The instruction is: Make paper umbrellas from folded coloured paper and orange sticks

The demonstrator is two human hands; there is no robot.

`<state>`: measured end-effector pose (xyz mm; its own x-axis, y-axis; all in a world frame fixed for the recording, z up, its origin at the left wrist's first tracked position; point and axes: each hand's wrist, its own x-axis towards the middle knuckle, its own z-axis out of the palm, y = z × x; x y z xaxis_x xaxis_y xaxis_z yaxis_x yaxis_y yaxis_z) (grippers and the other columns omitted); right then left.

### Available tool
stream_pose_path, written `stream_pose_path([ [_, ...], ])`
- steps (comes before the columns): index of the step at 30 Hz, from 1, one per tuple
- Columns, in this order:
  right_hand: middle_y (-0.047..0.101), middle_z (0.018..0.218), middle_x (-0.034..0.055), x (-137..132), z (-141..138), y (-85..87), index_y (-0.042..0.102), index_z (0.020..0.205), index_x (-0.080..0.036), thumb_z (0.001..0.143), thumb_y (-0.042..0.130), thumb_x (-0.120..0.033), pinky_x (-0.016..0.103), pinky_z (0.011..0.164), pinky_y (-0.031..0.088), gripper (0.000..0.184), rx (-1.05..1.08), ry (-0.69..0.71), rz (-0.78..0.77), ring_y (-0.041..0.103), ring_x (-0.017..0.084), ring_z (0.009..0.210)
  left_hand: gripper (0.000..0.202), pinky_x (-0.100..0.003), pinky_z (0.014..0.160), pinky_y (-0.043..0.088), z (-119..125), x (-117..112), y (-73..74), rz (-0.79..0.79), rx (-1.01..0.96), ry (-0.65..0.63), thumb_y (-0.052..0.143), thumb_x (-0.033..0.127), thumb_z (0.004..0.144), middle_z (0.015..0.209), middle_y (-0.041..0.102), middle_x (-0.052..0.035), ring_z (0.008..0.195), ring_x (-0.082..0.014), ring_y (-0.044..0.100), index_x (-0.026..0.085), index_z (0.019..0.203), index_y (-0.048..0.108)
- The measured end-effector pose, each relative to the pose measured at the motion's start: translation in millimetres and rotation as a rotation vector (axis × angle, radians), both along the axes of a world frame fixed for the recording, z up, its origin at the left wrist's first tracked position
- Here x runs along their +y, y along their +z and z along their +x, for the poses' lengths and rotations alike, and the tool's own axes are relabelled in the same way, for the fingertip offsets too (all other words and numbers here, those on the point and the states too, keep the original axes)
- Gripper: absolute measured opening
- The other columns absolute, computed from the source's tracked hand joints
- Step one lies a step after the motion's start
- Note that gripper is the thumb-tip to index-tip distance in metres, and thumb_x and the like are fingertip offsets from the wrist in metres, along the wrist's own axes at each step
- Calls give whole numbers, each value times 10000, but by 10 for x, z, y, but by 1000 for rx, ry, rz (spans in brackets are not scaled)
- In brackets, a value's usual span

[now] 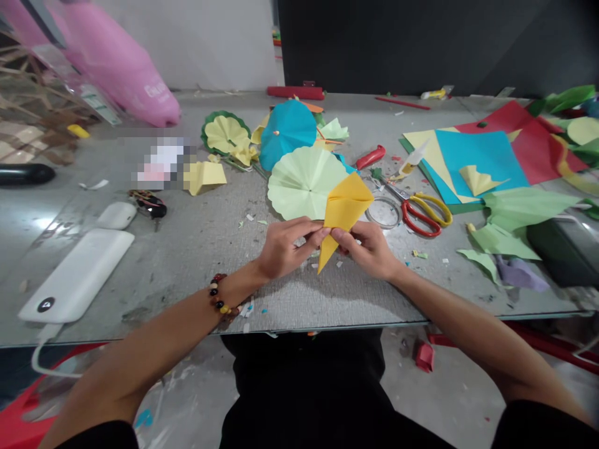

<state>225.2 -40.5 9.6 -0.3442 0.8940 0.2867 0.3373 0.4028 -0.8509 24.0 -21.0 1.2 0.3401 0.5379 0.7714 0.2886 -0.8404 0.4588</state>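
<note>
Both hands pinch a folded piece of yellow paper [349, 202] above the grey table. My left hand [287, 249] grips its left edge near the narrow lower part, thumb and fingers pressed together. My right hand [372, 249] holds the right edge, its thumb lying on the front of the fold. The paper is wide at the top and tapers to a point below the hands. Just behind it lies a pale green scalloped paper disc [302, 184], partly hidden by the yellow paper. A blue pleated paper disc [287, 134] sits beyond that.
Red-and-yellow-handled scissors [423, 212], a tape ring [384, 213] and a glue bottle [412, 161] lie right. Coloured sheets [472, 156] are stacked farther right. A white power bank [77, 274] and keys [152, 204] lie left. A pink bottle [116, 62] stands back left.
</note>
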Motion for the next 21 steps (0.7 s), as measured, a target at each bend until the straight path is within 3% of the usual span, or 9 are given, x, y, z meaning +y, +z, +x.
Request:
stream_pose_path([
  [8, 510, 549, -8, -15, -7, -19, 482, 580, -186, 1032, 372, -556, 262, 519, 349, 595, 56, -25, -16, 463, 87, 515, 133, -202, 561, 499, 8, -1, -2, -22, 14, -44, 627, 235, 976, 705, 701, -9, 572, -88, 620, 166, 893, 705],
  [14, 479, 561, -45, 40, -3, -33, 518, 702, -216, 916, 633, -553, 260, 463, 333, 415, 213, -197, -15, 421, 84, 486, 143, -202, 552, 485, -32, 36, -17, -5, 70, -45, 625, 235, 979, 704, 698, -11, 575, -87, 617, 160, 885, 702],
  [21, 452, 474, -18, 36, 5, 29, 453, 555, -222, 956, 482, -656, 277, 417, 313, 592, 229, -296, 23, 412, 93, 438, 145, -208, 597, 518, -19, 29, -22, -48, 102, -110, 606, 238, 988, 808, 747, -40, 660, -103, 673, 171, 921, 716],
])
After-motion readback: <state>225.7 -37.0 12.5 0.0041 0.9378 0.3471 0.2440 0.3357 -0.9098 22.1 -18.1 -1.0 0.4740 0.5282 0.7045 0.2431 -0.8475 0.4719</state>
